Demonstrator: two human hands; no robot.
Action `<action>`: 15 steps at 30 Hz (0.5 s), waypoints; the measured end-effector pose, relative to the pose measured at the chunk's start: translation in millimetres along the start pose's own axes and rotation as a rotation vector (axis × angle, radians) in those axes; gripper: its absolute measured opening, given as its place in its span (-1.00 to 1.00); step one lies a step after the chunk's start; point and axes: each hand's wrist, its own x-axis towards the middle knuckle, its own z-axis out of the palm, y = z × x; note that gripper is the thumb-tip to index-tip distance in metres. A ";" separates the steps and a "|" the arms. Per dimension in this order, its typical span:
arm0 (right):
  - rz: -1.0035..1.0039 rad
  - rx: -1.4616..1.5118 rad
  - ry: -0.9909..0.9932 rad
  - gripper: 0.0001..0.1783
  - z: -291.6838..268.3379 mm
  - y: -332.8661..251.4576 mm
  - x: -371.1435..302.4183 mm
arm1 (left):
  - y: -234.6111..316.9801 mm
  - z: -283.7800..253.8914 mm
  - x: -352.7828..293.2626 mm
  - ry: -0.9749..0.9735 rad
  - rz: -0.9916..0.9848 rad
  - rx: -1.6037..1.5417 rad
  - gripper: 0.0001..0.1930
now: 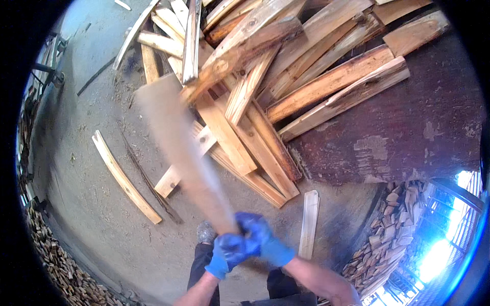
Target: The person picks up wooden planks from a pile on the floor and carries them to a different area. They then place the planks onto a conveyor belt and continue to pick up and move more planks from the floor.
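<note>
A wooden plank (pixel 178 137), smeared by motion, reaches from my hands up and to the left over the floor. My left hand (pixel 228 251), in a blue glove, is closed at its near end. Just to the right and slightly farther along, my right hand (pixel 255 235), gloved alike, is closed on the same end, and the two hands touch. The plank's far end passes in front of a heap of split planks (pixel 240 97). Exactly how the fingers wrap the wood is partly hidden.
A dark reddish-brown sheet (pixel 408 117) lies under the heap's right part. Loose on the floor are a curved slat (pixel 125 178) at left and a short pale board (pixel 309 224) near my right forearm. Stacked firewood lines the lower left (pixel 61 260) and lower right (pixel 385 239).
</note>
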 end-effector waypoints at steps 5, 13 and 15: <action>-0.032 -0.335 0.270 -0.36 -38.3 -21.6 65.3 | 49.5 -54.7 -1.1 0.486 -0.057 -0.192 -0.62; 0.423 -0.510 0.156 -0.69 -166.4 55.2 96.1 | -18.5 -231.3 25.0 1.097 -0.106 0.206 -0.50; 0.283 -0.193 0.130 -0.81 -152.1 81.0 59.5 | -16.9 -204.1 28.5 1.073 -0.026 0.151 -0.50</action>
